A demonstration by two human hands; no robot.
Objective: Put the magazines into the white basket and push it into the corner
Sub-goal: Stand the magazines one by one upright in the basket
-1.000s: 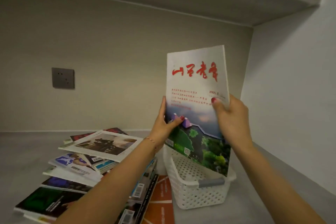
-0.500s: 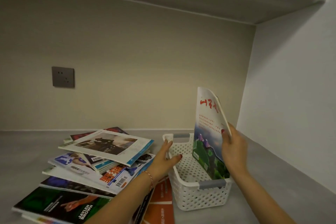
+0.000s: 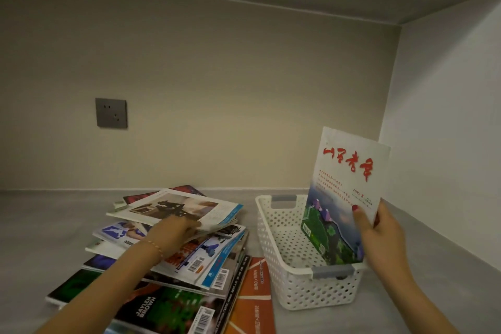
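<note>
Toward the counter's (image 3: 40, 225) back right corner: white basket (image 3: 273, 249), perforated walls, grey handle inserts at both ends, standing near the right wall but not against it.

Right hand (image 3: 379, 233): grip clamped on a magazine with red title lettering (image 3: 344, 198). Thumb on the front cover at its right edge, red nail showing; other fingers behind the cover, hidden. Magazine stands upright, leaning slightly, lower end down inside the basket along its right side. Whether the bottom edge touches the basket floor cannot be told. Upper half rises well above the rim.

Left hand (image 3: 173, 233): laid on the magazine pile (image 3: 173, 257) left of the basket, fingers reaching under the near edge of the top magazine (image 3: 176, 207), which shows a dark figure on a pale cover with a blue spine edge. Fingertips hidden under it; how far the grip has closed cannot be told. Thin bracelet at the wrist.

Pile: loosely fanned, many issues, barcodes facing the near edge. An orange magazine (image 3: 254, 295) lies flat at the pile's right side, just beside the basket's near left corner. A dark green cover reading "JAYLEN BROWN" (image 3: 160, 309) lies low in the stack near the counter's front edge.

Back wall: grey socket plate (image 3: 111, 113), above and behind the pile. Shelf underside overhead.
</note>
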